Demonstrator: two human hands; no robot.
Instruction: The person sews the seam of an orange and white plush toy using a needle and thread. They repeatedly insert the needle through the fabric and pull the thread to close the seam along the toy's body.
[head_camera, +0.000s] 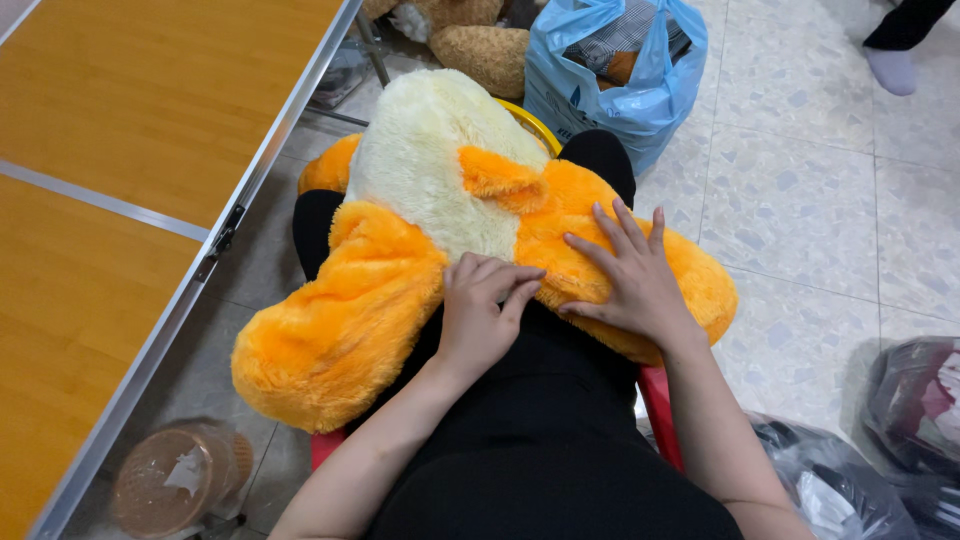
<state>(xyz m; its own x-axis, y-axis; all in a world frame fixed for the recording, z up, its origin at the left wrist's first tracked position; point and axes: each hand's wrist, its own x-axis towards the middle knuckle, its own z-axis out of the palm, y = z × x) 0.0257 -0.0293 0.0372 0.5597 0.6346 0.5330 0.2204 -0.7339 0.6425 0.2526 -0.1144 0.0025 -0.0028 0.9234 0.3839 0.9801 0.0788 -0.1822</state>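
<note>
A big orange and cream plush toy (430, 200) lies across my lap, its two orange legs spread toward me. My left hand (482, 312) pinches the fur at the crotch between the legs, fingers curled on it. Flat on the right orange leg rests my right hand (630, 275), fingers spread and pressing the fur down. I sit on a red stool (660, 405) in black trousers.
A wooden folding table (110, 170) with a metal edge runs along the left. A blue plastic bag (620, 70) and a brown plush toy (480, 45) sit ahead on the tiled floor. Dark plastic bags (900, 420) lie right; a brown basket (170, 480) below left. Another person's foot (892, 65) top right.
</note>
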